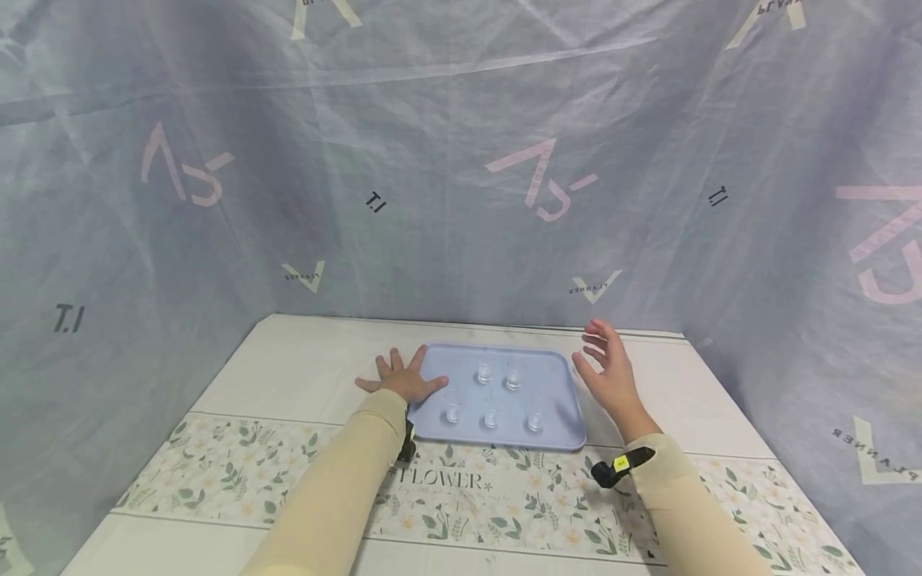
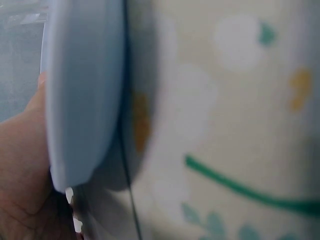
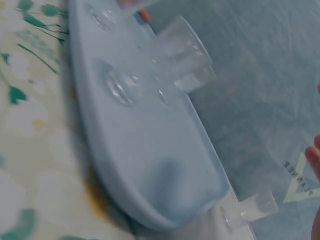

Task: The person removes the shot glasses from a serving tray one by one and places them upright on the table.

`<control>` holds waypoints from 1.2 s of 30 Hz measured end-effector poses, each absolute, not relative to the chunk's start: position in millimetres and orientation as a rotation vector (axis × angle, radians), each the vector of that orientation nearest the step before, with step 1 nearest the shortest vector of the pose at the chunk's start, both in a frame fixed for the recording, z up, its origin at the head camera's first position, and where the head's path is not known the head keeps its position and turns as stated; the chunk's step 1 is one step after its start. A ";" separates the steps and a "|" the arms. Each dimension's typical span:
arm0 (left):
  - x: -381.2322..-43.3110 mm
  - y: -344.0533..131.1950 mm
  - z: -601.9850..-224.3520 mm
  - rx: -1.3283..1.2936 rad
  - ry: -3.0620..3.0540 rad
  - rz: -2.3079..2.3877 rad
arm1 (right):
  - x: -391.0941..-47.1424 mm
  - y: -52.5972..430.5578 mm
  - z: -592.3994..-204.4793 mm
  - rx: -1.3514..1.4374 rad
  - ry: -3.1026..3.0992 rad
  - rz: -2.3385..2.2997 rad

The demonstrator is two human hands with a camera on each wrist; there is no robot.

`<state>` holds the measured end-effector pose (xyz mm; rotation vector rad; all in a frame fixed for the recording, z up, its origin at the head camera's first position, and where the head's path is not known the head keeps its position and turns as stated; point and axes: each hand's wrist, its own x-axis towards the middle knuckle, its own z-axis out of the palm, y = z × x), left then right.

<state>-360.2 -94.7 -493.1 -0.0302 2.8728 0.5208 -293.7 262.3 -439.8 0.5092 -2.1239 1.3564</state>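
Observation:
A pale blue tray (image 1: pixel 562 392) lies on the table, and several small clear cups (image 1: pixel 514 379) stand on it in two rows. My left hand (image 1: pixel 406 384) rests with spread fingers over the tray's left edge, thumb reaching inward. In the left wrist view, the tray's side (image 2: pixel 85 90) hides much of that hand. Beyond the tray's right edge, my right hand (image 1: pixel 612 382) is raised, its fingers loosely curved and thumb apart. Near it, a clear cup (image 3: pixel 257 206) stands off the tray; in the right wrist view the fingertips (image 3: pixel 314 157) are apart from it.
A floral printed band (image 1: pixel 504 504) runs across the white tabletop (image 1: pixel 302 360) in front of the tray. Grey fabric (image 1: pixel 446 224) with printed letters hangs behind the table and at both sides.

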 end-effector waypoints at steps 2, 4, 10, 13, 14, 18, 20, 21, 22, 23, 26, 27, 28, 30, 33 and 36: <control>-360.9 -94.7 -494.1 -0.029 2.874 0.520 | -286.0 258.0 -438.2 0.514 -2.152 1.369; -360.9 -94.8 -494.4 -0.030 2.873 0.522 | -279.8 254.1 -439.1 0.529 -2.180 1.386; -359.1 -95.5 -495.3 -0.027 2.875 0.536 | -272.8 248.8 -454.2 0.619 -2.229 1.492; -359.4 -95.5 -496.9 -0.024 2.874 0.541 | -276.5 250.0 -471.4 0.662 -2.260 1.530; -359.6 -95.4 -497.4 -0.023 2.875 0.544 | -277.5 250.5 -477.1 0.673 -2.268 1.538; -360.4 -95.6 -499.8 -0.022 2.879 0.541 | -279.1 251.9 -495.7 0.698 -2.305 1.578; -360.4 -95.8 -500.1 -0.022 2.882 0.542 | -277.6 251.2 -500.0 0.716 -2.317 1.607; -360.3 -96.0 -500.0 -0.023 2.880 0.540 | -276.7 250.7 -501.6 0.726 -2.320 1.627; -360.2 -96.1 -499.6 -0.024 2.878 0.541 | -275.7 250.0 -502.7 0.736 -2.321 1.644; -360.1 -96.3 -499.2 -0.023 2.878 0.537 | -274.9 249.3 -503.8 0.746 -2.324 1.660; -359.5 -96.6 -496.9 -0.023 2.873 0.546 | -273.4 246.6 -505.9 0.777 -2.328 1.692; -359.4 -96.8 -496.6 -0.021 2.874 0.542 | -273.1 245.8 -506.6 0.790 -2.329 1.691; -359.5 -96.9 -496.4 -0.020 2.875 0.541 | -273.0 245.0 -507.1 0.795 -2.334 1.685; -359.6 -96.9 -495.8 -0.019 2.875 0.539 | -272.9 243.6 -508.0 0.805 -2.341 1.665; -360.0 -96.2 -495.8 -0.017 2.877 0.535 | -271.9 241.9 -508.1 0.800 -2.351 1.625; -361.2 -95.0 -495.5 -0.018 2.876 0.540 | -268.4 240.1 -504.3 0.776 -2.364 1.599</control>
